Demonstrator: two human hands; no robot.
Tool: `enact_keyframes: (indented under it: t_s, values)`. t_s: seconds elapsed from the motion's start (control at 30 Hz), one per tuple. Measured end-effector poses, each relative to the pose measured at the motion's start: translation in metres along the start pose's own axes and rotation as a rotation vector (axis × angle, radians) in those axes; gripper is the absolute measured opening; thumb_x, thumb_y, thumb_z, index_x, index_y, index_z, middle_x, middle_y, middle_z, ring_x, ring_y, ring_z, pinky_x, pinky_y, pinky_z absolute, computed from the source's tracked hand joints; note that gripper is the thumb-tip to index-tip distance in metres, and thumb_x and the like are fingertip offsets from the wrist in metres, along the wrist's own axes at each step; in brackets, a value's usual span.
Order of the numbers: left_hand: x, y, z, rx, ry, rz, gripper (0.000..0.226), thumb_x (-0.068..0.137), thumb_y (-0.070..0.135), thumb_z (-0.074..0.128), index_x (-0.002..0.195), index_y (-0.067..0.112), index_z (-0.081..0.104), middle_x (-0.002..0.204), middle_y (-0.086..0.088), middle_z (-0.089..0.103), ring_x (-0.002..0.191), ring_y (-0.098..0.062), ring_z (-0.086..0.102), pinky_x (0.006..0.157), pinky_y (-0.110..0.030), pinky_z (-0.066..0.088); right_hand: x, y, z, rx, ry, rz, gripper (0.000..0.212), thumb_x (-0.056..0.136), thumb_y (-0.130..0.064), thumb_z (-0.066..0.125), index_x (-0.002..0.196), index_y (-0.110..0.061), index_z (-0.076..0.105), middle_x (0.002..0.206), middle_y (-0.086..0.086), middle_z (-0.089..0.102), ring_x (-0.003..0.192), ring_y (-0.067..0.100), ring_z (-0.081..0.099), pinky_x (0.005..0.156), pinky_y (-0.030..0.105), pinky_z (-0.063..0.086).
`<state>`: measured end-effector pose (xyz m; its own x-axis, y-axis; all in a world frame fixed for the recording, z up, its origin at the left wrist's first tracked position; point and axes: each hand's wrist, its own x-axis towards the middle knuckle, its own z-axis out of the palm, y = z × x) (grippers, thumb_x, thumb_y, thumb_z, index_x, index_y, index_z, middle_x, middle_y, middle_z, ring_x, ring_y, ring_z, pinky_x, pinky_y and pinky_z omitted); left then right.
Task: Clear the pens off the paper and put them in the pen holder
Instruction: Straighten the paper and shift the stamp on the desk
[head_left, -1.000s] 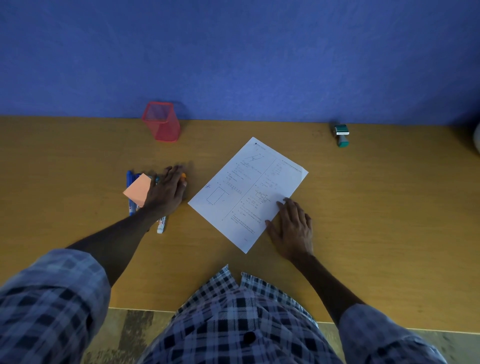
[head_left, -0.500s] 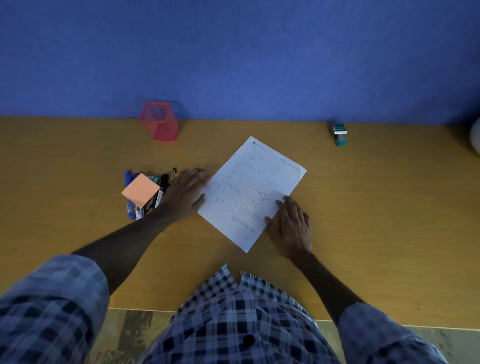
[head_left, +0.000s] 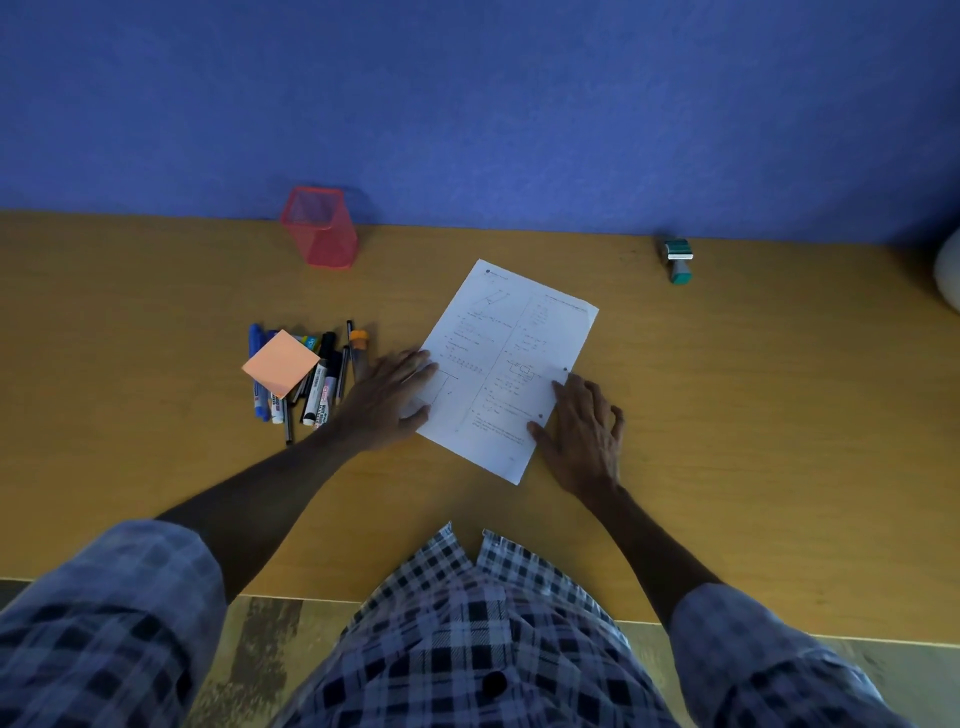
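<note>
Right hand (head_left: 584, 434): lying flat, fingers spread, pressing the paper's (head_left: 511, 364) near right edge.
Left hand (head_left: 387, 402): resting open-fingered on the paper's left edge.
Pens (head_left: 311, 382): lying heaped just left, under an orange sticky note (head_left: 280, 362).
Pen holder (head_left: 320, 227): standing by the wall, well apart.

Print on the paper (head_left: 511, 364) is too small to be read. Its left corner is covered by the left hand (head_left: 384, 402). Several pens (head_left: 317, 387) are partly hidden under an orange sticky note (head_left: 280, 362); their count cannot be told. A pale object (head_left: 948, 278) is cut off by the right edge. Marker labels are blurred.
</note>
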<state>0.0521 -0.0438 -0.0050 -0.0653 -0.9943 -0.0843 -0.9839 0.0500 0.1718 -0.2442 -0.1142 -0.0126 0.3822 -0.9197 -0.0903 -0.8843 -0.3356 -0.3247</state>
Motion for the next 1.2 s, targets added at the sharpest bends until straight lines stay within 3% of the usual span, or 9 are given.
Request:
enact_keyframes:
  t_s: [0.33,0.57,0.83,1.2]
  values:
    - [-0.016,0.027,0.016,-0.09,0.035,-0.098,0.065,0.094,0.05,0.051,0.149,0.018,0.035,0.16,-0.002,0.027,0.149,-0.021,0.021,0.119,-0.045,0.028,0.01,0.016,-0.004,-0.034,0.019,-0.027,0.057,0.094,-0.047,0.049,0.144,-0.023,0.037,0.157,-0.001,0.03,0.146,0.026,0.02,0.114,0.059,0.021]
    - [-0.018,0.045,0.018,-0.078,0.035,-0.167,0.067,0.094,0.053,0.05,0.149,0.017,0.036,0.16,-0.004,0.027,0.15,-0.024,0.019,0.119,-0.046,0.026,0.015,0.024,-0.007,-0.07,-0.033,-0.04,0.055,0.099,-0.043,0.042,0.15,-0.025,0.03,0.161,-0.001,0.02,0.149,0.027,0.013,0.115,0.057,0.017]
    - [-0.022,0.06,0.022,-0.046,0.058,-0.192,0.067,0.094,0.054,0.049,0.147,0.015,0.039,0.158,-0.007,0.031,0.148,-0.026,0.023,0.118,-0.046,0.027,0.021,0.03,-0.013,-0.06,-0.033,-0.066,0.051,0.099,-0.038,0.044,0.147,-0.025,0.035,0.159,-0.002,0.027,0.146,0.024,0.022,0.11,0.051,0.027]
    - [-0.025,0.058,0.022,-0.066,0.096,-0.183,0.065,0.097,0.052,0.045,0.149,0.015,0.033,0.158,-0.008,0.032,0.146,-0.027,0.027,0.116,-0.046,0.029,0.019,0.033,-0.011,-0.062,-0.031,-0.075,0.049,0.1,-0.036,0.044,0.147,-0.024,0.036,0.159,-0.002,0.029,0.145,0.024,0.024,0.111,0.053,0.028]
